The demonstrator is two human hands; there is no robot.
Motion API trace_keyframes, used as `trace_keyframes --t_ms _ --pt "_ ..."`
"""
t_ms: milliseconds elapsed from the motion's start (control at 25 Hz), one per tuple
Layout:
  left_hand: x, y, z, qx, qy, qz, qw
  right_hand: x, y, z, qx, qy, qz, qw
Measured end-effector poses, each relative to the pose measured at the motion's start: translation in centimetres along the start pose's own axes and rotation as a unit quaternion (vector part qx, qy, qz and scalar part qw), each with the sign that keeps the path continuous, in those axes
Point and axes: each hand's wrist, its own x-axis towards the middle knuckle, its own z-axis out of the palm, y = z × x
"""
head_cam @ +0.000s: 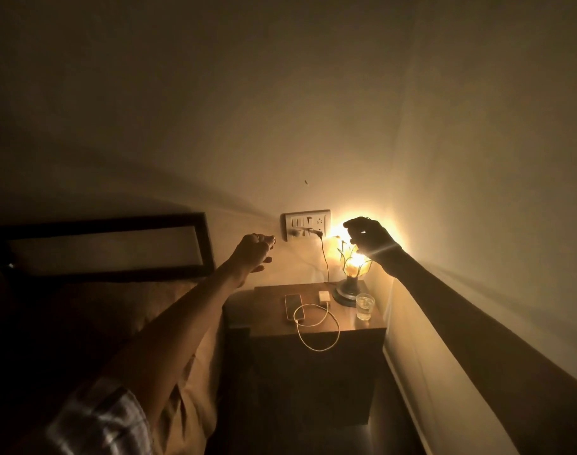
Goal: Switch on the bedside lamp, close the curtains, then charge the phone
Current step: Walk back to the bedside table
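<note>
We see the small flower-shaped glass bedside lamp (352, 270) already glowing at the far right of the dark wooden bedside counter (316, 323), so the first step looks done. No curtains are in view, so we cannot tell whether they are closed. Charging remains: the one flat phone (293, 307) lies on the counter with a pale looped cable (318, 326) at its near end, and the one small white charger block (324, 296) lies unplugged beside it. One clear glass of water (365, 306) stands near the lamp. On the wall, one white switch panel (306, 224) holds a dark plug. Our left hand (255, 252) hovers loosely open left of the panel; our right hand (369, 239), backlit above the lamp, has fingers pinched together, on what we cannot tell.
</note>
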Motion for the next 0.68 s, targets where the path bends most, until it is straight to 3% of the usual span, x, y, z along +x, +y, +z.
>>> trace_keyframes --t_ms 320,680 --pt "12.9 -1.8 2.4 -0.004 -0.043 -0.017 0.999 12.1 4.2 5.9 0.029 -0.035 0.027 0.999" --pt "32.3 -5.5 9.9 0.025 -0.062 -0.101 0.993 30.3 17.4 12.1 0.048 -0.101 0.087 0.99"
